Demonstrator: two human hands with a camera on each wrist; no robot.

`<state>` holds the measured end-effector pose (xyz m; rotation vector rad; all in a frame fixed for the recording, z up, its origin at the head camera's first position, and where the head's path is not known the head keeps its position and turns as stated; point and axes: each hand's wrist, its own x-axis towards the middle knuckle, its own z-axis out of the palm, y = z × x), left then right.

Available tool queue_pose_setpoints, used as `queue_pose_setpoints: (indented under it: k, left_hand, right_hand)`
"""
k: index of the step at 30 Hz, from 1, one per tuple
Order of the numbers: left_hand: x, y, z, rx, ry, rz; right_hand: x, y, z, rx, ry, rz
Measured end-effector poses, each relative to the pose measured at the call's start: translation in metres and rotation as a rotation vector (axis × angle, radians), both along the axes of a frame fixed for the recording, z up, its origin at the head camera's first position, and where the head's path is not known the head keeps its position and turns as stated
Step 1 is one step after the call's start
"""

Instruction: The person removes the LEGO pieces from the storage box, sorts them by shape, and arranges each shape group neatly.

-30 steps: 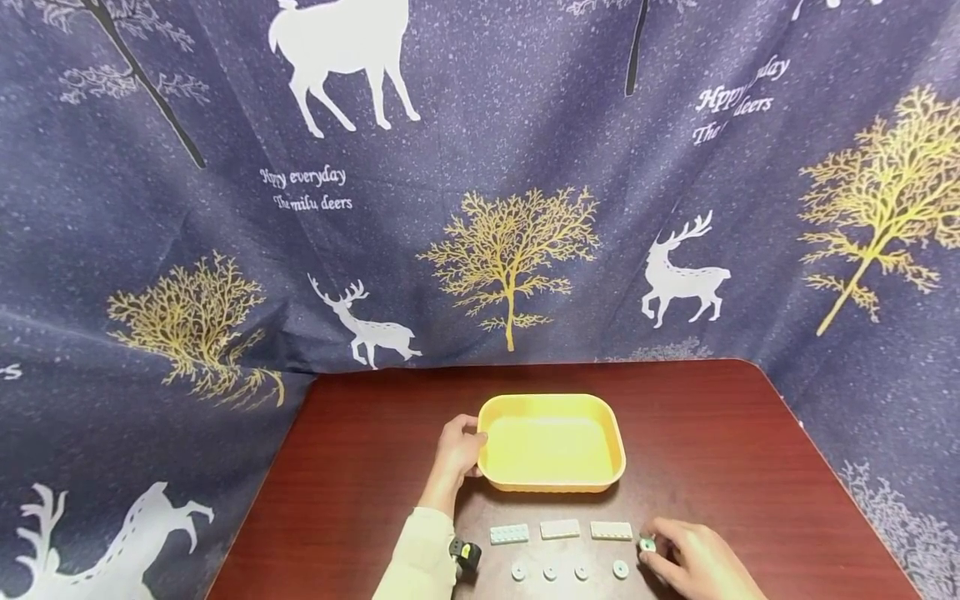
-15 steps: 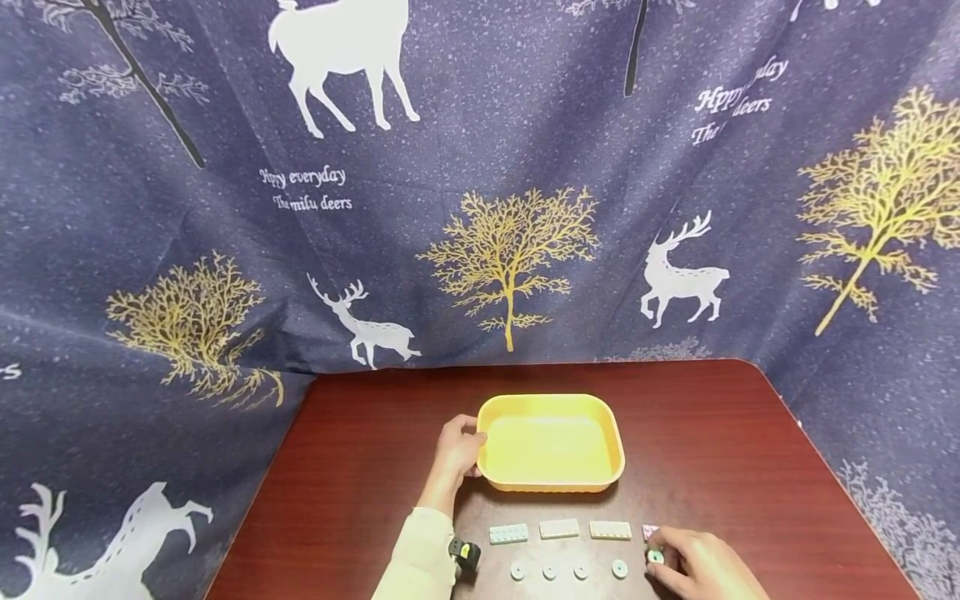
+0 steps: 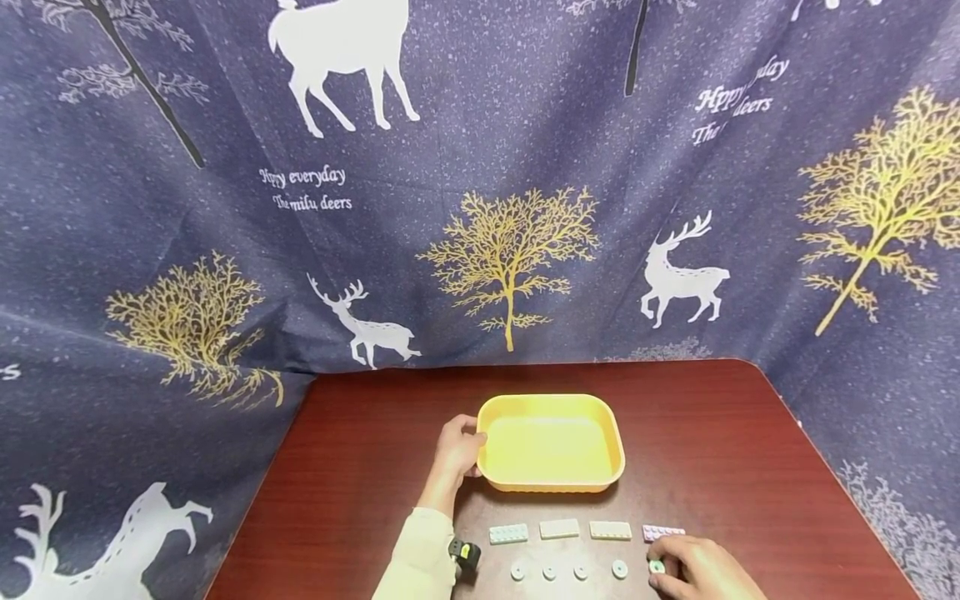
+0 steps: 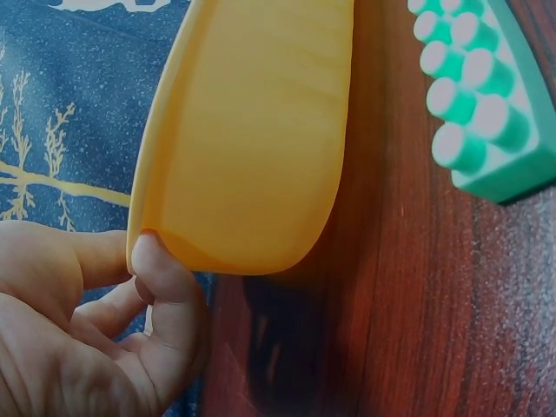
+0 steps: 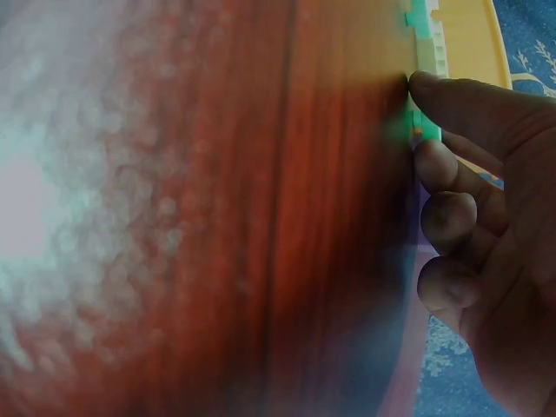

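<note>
My left hand [image 3: 457, 446] pinches the left rim of a yellow plastic tray [image 3: 547, 486]; the left wrist view shows the thumb and fingers [image 4: 169, 287] on its corner. At the near right, my right hand [image 3: 697, 565] pinches a small round green-and-white piece with a centre hole [image 3: 657, 567] between thumb and forefinger. That piece is at the right end of a row of several similar round pieces [image 3: 619, 569]. Just behind this hand lies a purple studded building brick [image 3: 663, 532], its right part partly hidden. The right wrist view shows the held piece [image 5: 426, 123] only edge-on.
A row of bricks lies in front of the tray: a light green one [image 3: 509, 533], a pale one [image 3: 559, 528] and a cream one [image 3: 611, 530]. Everything stands on a dark red wooden table [image 3: 360, 467]. A patterned blue cloth [image 3: 480, 150] hangs behind the table.
My right hand has moved slightly nearer and to the right with the round piece, uncovering the purple brick. My left hand and the tray have stayed put.
</note>
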<state>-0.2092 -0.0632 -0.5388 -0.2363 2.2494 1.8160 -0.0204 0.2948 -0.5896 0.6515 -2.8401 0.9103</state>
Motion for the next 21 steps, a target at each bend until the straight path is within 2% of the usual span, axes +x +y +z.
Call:
queue_pose_setpoints:
  k: [16, 21]
  left_hand:
    - [-0.0004, -0.0007, -0.0009, 0.005, 0.007, -0.005]
    - [-0.001, -0.0006, -0.002, 0.005, 0.011, -0.004]
  right_hand:
    - [0.0001, 0.0021, 0.0006, -0.002, -0.002, 0.017]
    - [0.0009, 0.0034, 0.0007, 0.003, 0.029, 0.021]
